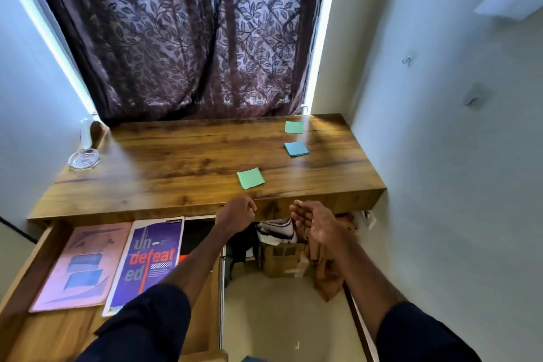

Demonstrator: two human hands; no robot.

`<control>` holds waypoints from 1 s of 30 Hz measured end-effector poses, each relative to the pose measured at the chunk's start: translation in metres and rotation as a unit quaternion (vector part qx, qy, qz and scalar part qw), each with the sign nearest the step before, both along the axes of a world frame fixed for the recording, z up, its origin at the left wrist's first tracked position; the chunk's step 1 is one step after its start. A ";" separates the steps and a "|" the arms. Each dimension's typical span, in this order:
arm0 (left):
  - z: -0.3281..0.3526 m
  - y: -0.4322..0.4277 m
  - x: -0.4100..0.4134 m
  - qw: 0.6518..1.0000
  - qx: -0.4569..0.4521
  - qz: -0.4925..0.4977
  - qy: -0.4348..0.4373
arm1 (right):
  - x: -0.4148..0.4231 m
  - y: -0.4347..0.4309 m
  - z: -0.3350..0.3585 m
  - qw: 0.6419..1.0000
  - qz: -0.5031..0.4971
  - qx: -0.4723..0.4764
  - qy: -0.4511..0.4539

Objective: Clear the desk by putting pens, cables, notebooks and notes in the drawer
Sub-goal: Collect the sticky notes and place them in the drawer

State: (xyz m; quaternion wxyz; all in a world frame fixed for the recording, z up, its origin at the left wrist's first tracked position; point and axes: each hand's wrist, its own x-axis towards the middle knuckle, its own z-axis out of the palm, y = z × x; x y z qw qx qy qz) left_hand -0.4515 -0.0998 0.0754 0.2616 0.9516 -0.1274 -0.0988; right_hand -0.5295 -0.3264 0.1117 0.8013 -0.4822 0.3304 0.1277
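Note:
Three sticky note pads lie on the wooden desk (176,167): a green one (250,178) near the front edge, a blue one (296,149) further back on the right, and another green one (293,127) near the curtain. The drawer (38,261) below the desk at left is pulled out and holds a pink notebook (83,266), a purple notebook (150,258) and a dark one (197,235) partly under my arm. My left hand (236,214) is a loose fist at the desk's front edge, just below the near green pad. My right hand (316,222) hangs open, palm up, holding nothing.
A glass ashtray (84,158) and a clear bottle (85,131) stand at the desk's back left corner. A dark patterned curtain (188,38) hangs behind. Under the desk are a cardboard box (282,258), a shoe (277,229) and brown cloth (326,273). A white wall (455,156) closes the right side.

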 end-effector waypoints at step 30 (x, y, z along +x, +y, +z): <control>-0.099 -0.056 0.290 0.971 0.206 -0.009 0.119 | 0.320 -0.073 -0.076 0.996 0.037 -0.006 0.078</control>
